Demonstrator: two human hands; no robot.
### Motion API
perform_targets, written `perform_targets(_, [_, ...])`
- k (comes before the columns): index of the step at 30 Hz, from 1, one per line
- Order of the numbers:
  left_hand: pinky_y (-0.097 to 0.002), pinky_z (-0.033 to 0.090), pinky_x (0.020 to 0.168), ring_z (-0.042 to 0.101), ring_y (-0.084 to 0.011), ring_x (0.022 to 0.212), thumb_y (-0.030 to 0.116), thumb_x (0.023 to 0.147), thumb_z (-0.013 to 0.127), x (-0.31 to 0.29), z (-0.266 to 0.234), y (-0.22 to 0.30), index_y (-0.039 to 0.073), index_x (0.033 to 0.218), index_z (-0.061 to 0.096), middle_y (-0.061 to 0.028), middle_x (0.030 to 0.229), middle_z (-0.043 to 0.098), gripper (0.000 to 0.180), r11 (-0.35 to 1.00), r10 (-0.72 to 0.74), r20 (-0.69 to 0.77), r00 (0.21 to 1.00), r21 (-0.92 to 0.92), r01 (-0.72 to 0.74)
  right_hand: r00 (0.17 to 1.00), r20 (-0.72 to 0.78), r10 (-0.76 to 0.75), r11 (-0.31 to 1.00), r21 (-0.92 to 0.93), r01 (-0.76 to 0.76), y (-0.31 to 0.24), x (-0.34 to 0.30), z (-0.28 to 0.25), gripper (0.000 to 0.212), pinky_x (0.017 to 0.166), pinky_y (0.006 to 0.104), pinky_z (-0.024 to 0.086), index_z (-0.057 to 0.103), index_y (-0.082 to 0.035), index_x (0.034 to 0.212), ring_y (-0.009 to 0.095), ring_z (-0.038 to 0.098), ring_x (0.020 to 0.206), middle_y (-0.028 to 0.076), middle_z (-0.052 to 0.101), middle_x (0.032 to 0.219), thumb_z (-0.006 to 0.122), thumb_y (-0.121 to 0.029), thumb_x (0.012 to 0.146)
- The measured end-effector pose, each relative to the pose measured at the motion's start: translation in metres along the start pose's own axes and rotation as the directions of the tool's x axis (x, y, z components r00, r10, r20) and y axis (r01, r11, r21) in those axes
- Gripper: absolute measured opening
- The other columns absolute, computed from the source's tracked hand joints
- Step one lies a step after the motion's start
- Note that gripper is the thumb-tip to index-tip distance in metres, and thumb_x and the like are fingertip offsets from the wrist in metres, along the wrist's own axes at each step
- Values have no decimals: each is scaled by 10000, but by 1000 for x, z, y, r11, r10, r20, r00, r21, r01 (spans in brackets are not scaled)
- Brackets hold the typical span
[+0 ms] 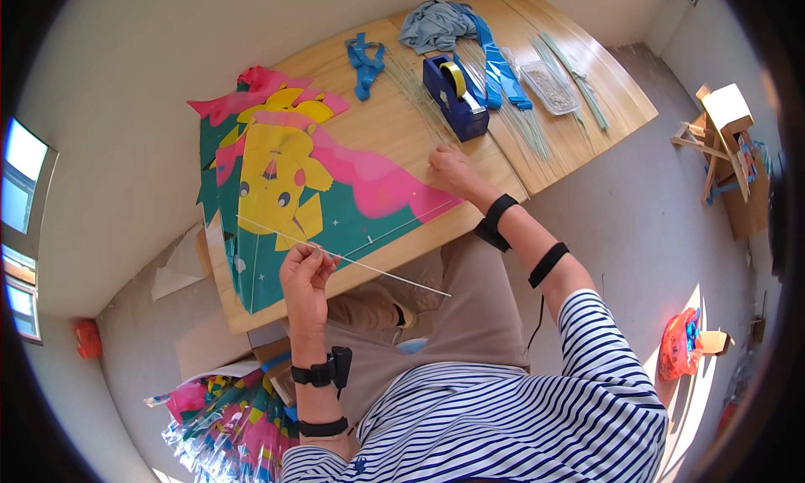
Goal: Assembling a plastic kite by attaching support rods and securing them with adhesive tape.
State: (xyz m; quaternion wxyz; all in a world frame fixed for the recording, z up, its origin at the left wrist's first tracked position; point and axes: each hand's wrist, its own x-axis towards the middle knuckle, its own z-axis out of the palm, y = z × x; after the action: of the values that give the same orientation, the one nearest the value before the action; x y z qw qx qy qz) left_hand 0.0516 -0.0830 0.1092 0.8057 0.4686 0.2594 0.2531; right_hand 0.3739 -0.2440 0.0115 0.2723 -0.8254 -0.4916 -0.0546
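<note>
My left hand (307,269) pinches a thin white rod (394,277) near the table's front edge. The rod slants across the front of a printed kite sail (369,185), its right end sticking out over my lap. Green and pink with a yellow cartoon figure, the sail lies spread on the wooden table; its far part is bunched up. A thin rod runs along its front edge. My right hand (455,173) rests by the sail's right end, fingers curled in; anything between them is hidden. Just beyond it stands a dark blue tape dispenser (455,101) with yellow tape.
Thin pale green sticks (524,127), blue ribbon (366,68), a grey cloth (436,26) and a clear plastic box (550,87) of small pieces lie farther back. Colourful folded sheets (226,420) are heaped at lower left. A red bag (680,345) sits on the floor at right.
</note>
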Motion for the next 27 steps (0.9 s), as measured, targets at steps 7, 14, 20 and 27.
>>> perform_targets(7, [-313,559,842,605,-130,745,26,962,582,12,-4,-6,32,917,570,-47,808,600,47,999,-34,-42,999,17,35,971,-179,159,977,-116,-181,6,5,14,92,864,448,488,649,-6,830,385,566,993,179,611,1006,585,-9,764])
perform_targets(14, [-271,531,787,637,-139,775,22,953,593,21,19,-22,33,930,588,-50,827,631,26,996,-91,36,995,13,91,954,-251,161,986,70,-148,32,-3,2,79,842,475,493,639,-11,862,378,580,1031,185,608,1000,613,-21,787])
perform_targets(20, [-331,552,853,638,-149,767,34,964,581,12,19,-24,37,949,583,-63,822,647,16,990,-109,33,994,90,105,697,-519,495,860,177,-478,45,21,-55,156,779,479,519,696,-18,920,385,643,919,175,650,984,684,-154,845])
perform_targets(27, [-294,534,799,652,-150,788,31,963,570,4,34,-28,32,962,589,-67,822,658,19,986,-134,75,988,109,125,685,-59,726,558,633,-536,104,53,-75,255,539,345,419,707,15,849,155,525,604,49,579,682,754,-235,827])
